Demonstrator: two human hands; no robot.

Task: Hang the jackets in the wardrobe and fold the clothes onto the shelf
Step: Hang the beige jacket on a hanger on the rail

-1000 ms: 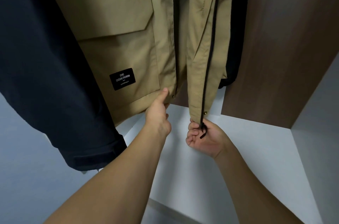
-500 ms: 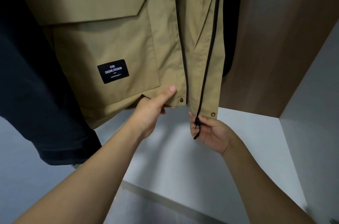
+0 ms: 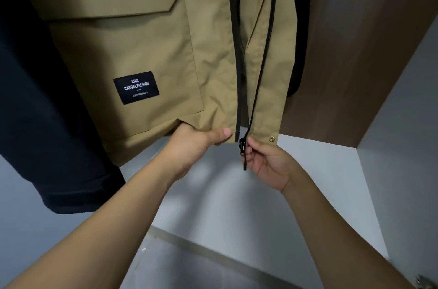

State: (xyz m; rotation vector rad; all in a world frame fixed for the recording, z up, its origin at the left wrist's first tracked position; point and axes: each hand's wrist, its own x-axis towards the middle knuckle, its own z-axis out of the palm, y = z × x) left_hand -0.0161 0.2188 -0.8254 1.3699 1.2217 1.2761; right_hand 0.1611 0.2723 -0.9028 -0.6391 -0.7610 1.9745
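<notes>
Both front edges of the tan jacket [image 3: 147, 52] now meet at the hem, where a second ago they hung apart, and the view has drawn closer. From the head camera, the left hand [image 3: 196, 144] pinches the hem just left of the zipper track [image 3: 238, 63], thumb on the outer cloth and fingers hidden behind it. Just right of that track, the right hand [image 3: 267, 160] pinches the black zipper slider [image 3: 243, 143] at the bottom of the jacket, its pull tab dangling below. Whether the two zipper halves are engaged cannot be told. The jacket's top and hanger are cut off by the frame. A black label [image 3: 136, 88] sits on its pocket, left of the track, and a brass snap [image 3: 271, 138] sits on the hem to the right. A dark navy garment [image 3: 35, 111] hangs touching the jacket's left side, and a black garment [image 3: 298, 52] is mostly hidden behind its right edge. Right of the jacket stands the brown wardrobe wall [image 3: 355, 52]. Below the hem lies the white wardrobe floor [image 3: 237, 205], bare under the hands, its front edge near the forearms.
</notes>
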